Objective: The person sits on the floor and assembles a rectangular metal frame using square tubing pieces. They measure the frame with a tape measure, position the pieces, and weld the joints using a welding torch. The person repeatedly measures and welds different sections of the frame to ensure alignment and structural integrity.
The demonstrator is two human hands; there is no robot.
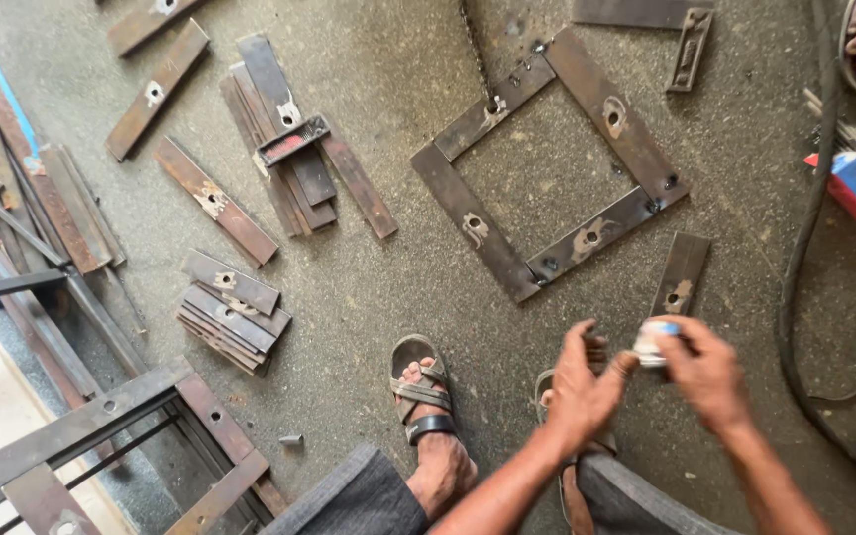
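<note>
Right hand [707,369] clamped on small white container [652,342]; left hand [581,388] fingers pinching its end; contents hidden.

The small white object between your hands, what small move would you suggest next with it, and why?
Probably finish working it open: the right hand pinches the small white object while the left hand fingers meet its end. Both hands hover above the floor, away from the square steel frame.

Rough grey concrete floor [378,287] under even daylight, strewn with rusty flat steel bars [215,201] and small stacks [232,312]. A square welded frame [550,163] lies at centre, a chain [476,50] reaching it. A black cable [804,228] curves along the right; long steel strips [22,188] lie at left.
</note>
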